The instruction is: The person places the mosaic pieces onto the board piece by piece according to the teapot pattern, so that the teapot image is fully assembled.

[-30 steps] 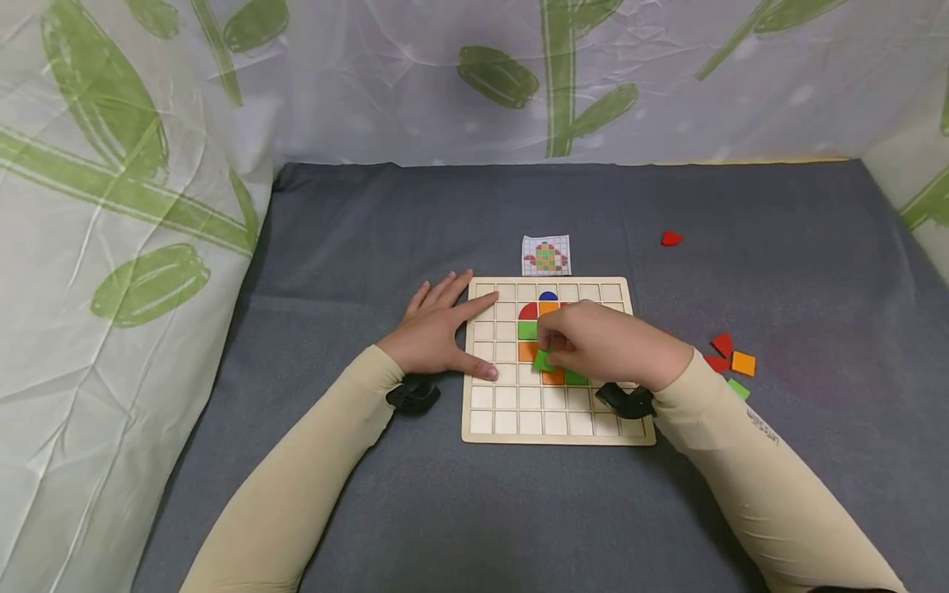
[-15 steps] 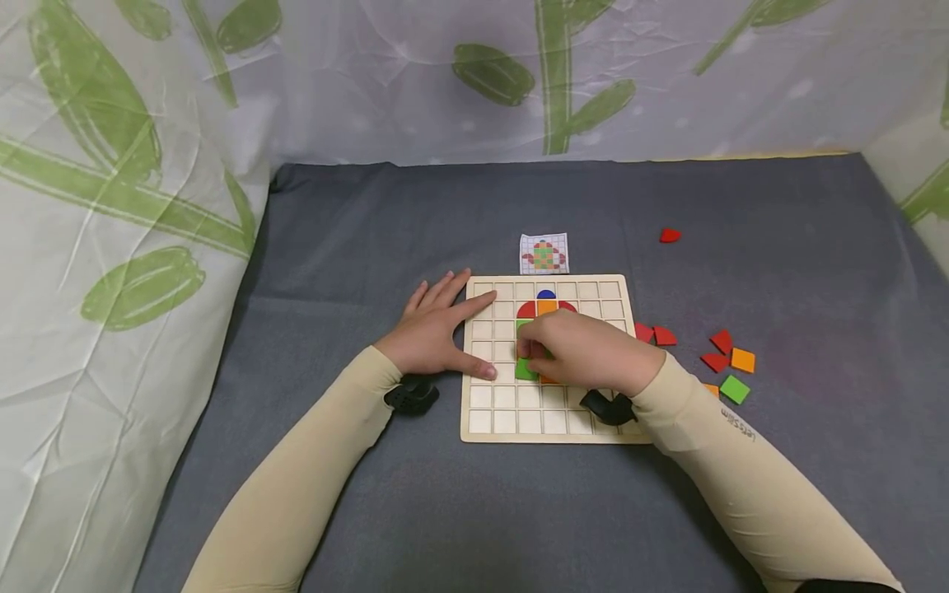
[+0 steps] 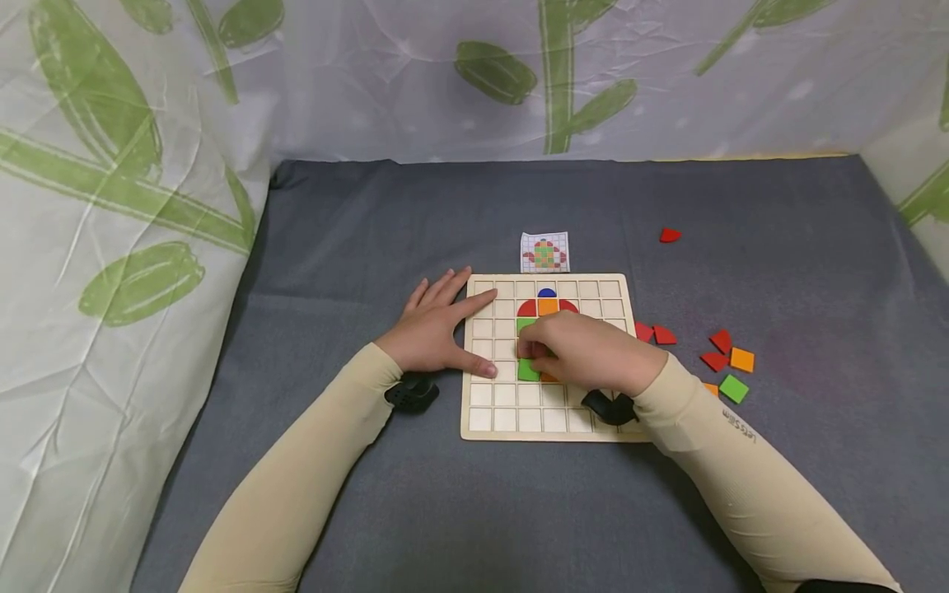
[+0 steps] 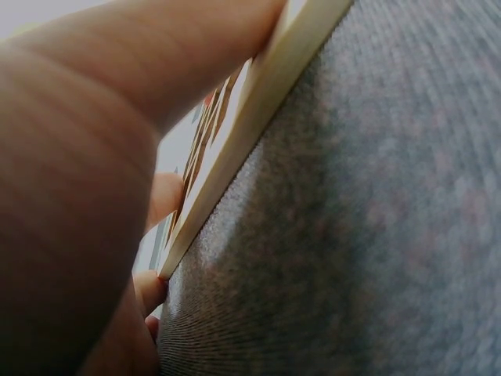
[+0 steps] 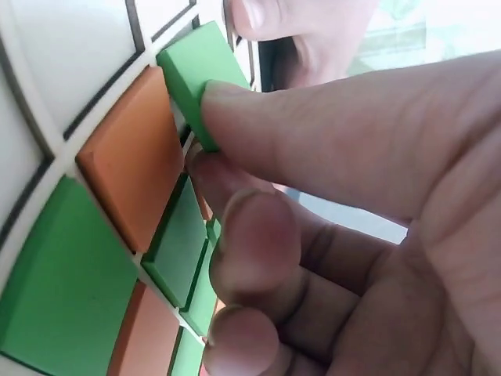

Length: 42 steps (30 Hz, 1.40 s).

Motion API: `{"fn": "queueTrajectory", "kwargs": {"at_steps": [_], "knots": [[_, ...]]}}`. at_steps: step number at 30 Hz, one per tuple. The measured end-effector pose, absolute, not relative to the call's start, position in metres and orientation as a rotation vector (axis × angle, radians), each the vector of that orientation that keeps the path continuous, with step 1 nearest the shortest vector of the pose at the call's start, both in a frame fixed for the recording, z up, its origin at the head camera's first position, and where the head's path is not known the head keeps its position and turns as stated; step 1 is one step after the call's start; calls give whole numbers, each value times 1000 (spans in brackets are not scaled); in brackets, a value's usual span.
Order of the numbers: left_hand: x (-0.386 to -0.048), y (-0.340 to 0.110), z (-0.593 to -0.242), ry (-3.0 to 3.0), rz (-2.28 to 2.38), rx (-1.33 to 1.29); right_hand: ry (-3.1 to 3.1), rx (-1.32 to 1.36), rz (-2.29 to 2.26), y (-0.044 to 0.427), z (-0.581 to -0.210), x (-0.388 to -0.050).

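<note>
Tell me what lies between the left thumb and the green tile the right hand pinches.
In the head view, only bare board lies between the left thumb and the green tile.

Through the head view we looked down from above; both wrist views sat close (all shared the board (image 3: pixel 506 421)).

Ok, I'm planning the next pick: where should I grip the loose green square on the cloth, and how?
Probably by two opposite edges, from above and the right: the green square lies flat, with an orange square beyond and another orange piece leftward.
</note>
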<state>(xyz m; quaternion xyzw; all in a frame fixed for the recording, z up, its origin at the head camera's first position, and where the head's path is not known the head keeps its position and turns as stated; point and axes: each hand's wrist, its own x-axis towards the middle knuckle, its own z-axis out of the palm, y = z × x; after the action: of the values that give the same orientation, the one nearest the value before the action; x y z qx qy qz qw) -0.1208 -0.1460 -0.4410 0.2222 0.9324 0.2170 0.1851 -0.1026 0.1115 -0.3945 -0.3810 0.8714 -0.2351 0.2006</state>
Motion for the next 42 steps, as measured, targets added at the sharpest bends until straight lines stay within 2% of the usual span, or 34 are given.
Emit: {"fn": "queueTrajectory", "kwargs": {"at_steps": [27,42], "knots": [[-119,-146,-438,2622,606,624,2477,-1103,-655,114,-397,-99],[-119,-146,-438,2628,603,617,2549,-1026,-678,138,-392,-92]]}}
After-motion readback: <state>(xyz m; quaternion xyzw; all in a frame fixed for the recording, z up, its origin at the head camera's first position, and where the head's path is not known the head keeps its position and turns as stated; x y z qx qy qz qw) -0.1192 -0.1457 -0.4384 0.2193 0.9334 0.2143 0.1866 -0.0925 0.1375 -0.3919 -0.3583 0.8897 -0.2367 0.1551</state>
